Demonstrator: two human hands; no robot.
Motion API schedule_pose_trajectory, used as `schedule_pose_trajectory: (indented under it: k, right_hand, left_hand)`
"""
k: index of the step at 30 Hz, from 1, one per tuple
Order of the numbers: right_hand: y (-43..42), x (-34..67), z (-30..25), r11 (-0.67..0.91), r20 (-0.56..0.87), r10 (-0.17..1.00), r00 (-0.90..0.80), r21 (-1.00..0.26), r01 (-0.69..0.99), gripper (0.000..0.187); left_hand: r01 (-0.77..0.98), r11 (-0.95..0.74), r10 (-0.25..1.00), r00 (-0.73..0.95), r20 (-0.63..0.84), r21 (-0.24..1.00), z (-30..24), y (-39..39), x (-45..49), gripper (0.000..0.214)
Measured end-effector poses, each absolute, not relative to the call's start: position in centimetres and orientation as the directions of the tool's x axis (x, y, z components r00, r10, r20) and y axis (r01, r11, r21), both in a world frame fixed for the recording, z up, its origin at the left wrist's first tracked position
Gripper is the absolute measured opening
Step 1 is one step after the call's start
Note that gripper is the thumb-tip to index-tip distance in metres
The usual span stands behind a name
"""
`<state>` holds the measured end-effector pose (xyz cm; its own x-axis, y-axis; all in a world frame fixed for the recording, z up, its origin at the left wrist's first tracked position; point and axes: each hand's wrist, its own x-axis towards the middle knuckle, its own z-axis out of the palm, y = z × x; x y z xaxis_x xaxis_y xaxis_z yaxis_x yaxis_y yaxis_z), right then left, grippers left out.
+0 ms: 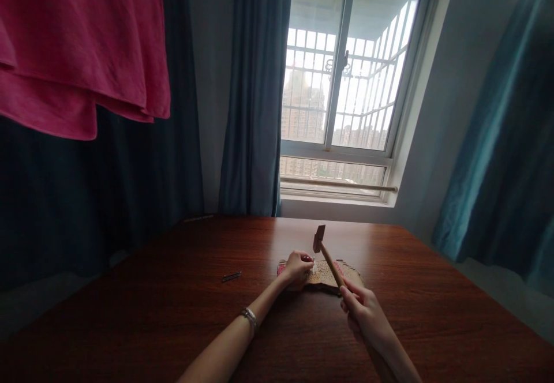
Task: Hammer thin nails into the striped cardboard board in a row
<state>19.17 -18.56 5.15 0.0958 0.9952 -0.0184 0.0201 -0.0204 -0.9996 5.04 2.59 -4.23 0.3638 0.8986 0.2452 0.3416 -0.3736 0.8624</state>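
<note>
My right hand [361, 308] is closed around the wooden handle of a hammer [331, 263]. The hammer tilts up to the left, its head raised above a tan, hole-patterned piece [326, 275] with pink patches, which lies on the table. At the left part of that piece my left hand [298, 269] is closed, fingers pinched together. Something small and dark red shows at its fingertips, too small to make out. A little white shows beside those fingers. The hand covers part of the patterned piece.
Thin dark metal rods [232, 277] lie on the brown wooden table [182, 319], left of my left hand. A slim strip [198, 218] lies at the far left edge. Behind stand a barred window [337, 83] and blue curtains [255, 94]. A pink cloth [86, 42] hangs upper left.
</note>
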Motion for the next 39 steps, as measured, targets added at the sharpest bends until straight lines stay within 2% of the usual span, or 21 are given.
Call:
schedule_pose_trajectory:
  k: [3, 8, 13, 18, 23, 28, 34, 39]
  right_hand:
    - [-18.5, 19.1, 5.1, -0.022, -0.019, 0.999, 0.046, -0.998, 0.061, 0.059]
    - [-18.7, 18.8, 5.5, 0.01, 0.009, 0.998, 0.065, -1.0, -0.012, 0.056]
    - [-18.5, 18.8, 5.2, -0.035, -0.034, 0.998, 0.043, -0.999, 0.005, 0.055]
    - [-18.5, 19.0, 4.6, 0.015, 0.012, 0.998, 0.067, -0.999, -0.047, 0.053]
    - [-18.3, 19.0, 4.0, -0.039, -0.039, 0.998, 0.042, -0.999, 0.012, 0.054]
    - [-18.4, 18.8, 3.6, -0.009, -0.015, 0.995, 0.1, -0.998, -0.061, 0.052]
    - [-18.4, 18.6, 2.8, -0.021, -0.027, 0.992, 0.121, -0.998, -0.058, 0.057]
    - [-18.5, 18.7, 2.8, 0.037, 0.017, 0.986, 0.164, -0.992, -0.12, 0.054]
  left_hand:
    - [0.343, -0.367, 0.898, 0.373, 0.234, 0.864, -4.2, 2.6, 5.0, 0.024]
    - [0.36, -0.374, 0.904, 0.348, 0.249, 0.855, -4.4, 2.7, 5.0, 0.024]
    - [0.324, -0.387, 0.889, 0.379, 0.256, 0.863, -4.7, 2.9, 4.9, 0.025]
    - [0.32, -0.402, 0.884, 0.381, 0.272, 0.858, -4.7, 2.9, 4.8, 0.025]
    - [0.319, -0.384, 0.887, 0.389, 0.25, 0.867, -4.3, 2.7, 4.9, 0.024]
    - [0.297, -0.386, 0.888, 0.376, 0.264, 0.874, -4.1, 2.4, 4.9, 0.024]
    - [0.32, -0.374, 0.892, 0.383, 0.242, 0.871, -4.1, 2.5, 4.8, 0.024]
    - [0.321, -0.385, 0.892, 0.369, 0.26, 0.866, -4.4, 2.7, 4.9, 0.026]
